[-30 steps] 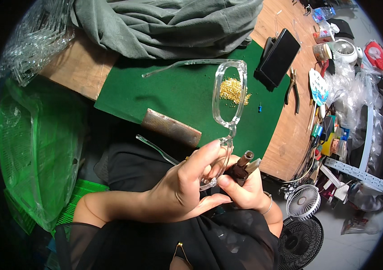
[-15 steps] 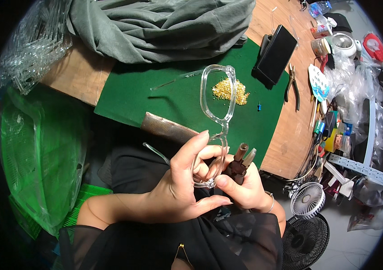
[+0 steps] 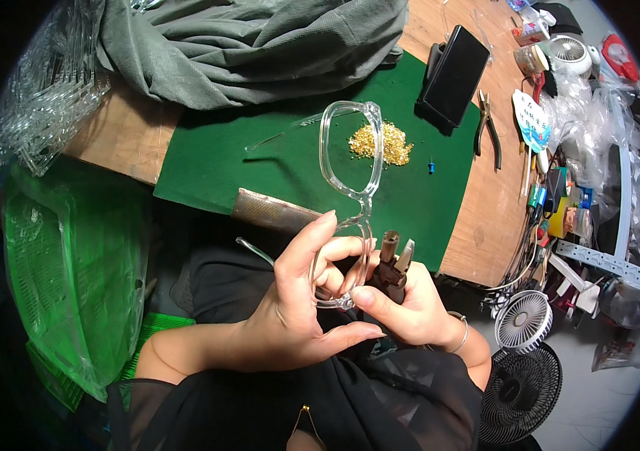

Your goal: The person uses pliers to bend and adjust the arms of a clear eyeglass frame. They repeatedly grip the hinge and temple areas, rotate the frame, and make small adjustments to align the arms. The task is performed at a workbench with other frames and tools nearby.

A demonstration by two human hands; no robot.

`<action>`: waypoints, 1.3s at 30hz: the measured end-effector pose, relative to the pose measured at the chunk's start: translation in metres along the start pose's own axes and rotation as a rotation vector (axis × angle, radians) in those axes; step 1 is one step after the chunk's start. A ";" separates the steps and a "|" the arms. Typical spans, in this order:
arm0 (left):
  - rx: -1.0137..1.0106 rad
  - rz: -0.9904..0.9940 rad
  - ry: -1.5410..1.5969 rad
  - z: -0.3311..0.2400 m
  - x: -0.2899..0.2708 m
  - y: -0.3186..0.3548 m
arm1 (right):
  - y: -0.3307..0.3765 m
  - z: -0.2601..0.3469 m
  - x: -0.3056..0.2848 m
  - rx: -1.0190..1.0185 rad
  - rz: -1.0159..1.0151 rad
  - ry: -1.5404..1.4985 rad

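Observation:
A clear plastic eyeglass frame [image 3: 366, 201] is held up by my left hand [image 3: 293, 304], whose fingers curl round the nearer rim. One temple extends to the left over the green mat [image 3: 203, 139]; the other angles out behind my left fingers. My right hand [image 3: 421, 316] grips dark pliers [image 3: 390, 282], jaws pointing up and away from me. My right thumb presses at the frame's near corner, by the hinge. Beyond the frame lies a heap of tiny gold-coloured metal pieces [image 3: 399, 148]. A small blue pin-like piece [image 3: 431, 167] stands to its right.
A worn metal strip [image 3: 278, 213] lies along the mat's near edge. Grey cloth [image 3: 260, 56] and bundled clear frames [image 3: 42, 105] cover the far left. A black phone [image 3: 455, 79] and other pliers [image 3: 487, 131] rest at right. Green crates [image 3: 72, 278] stand lower left, fans [image 3: 523, 322] lower right.
The eyeglass frame and both hands appear slightly further left. The pliers have tilted a little more upright. The whole view has shifted slightly; both grips stay the same.

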State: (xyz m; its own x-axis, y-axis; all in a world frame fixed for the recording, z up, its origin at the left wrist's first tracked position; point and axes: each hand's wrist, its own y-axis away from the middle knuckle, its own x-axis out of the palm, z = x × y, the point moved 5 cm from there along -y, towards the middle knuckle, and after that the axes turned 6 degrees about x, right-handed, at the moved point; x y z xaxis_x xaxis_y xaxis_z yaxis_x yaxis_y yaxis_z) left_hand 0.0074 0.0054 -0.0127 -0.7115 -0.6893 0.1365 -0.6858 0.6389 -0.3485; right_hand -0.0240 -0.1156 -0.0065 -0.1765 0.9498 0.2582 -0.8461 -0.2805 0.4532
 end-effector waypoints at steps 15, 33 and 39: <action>0.008 -0.030 0.111 0.000 -0.004 -0.001 | 0.000 -0.007 0.001 0.097 -0.013 -0.178; -0.028 -0.078 0.066 -0.006 -0.008 -0.004 | 0.015 0.004 -0.019 0.183 -0.037 0.402; -0.049 -0.063 0.166 -0.005 0.002 -0.004 | 0.008 0.005 -0.009 0.088 -0.011 -0.107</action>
State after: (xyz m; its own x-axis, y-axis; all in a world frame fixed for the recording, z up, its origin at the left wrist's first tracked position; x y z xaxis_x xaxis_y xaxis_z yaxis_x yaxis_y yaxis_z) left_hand 0.0085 0.0031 -0.0065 -0.6795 -0.6652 0.3094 -0.7336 0.6150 -0.2890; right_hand -0.0266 -0.1272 -0.0014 -0.1087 0.9339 0.3406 -0.7997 -0.2857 0.5281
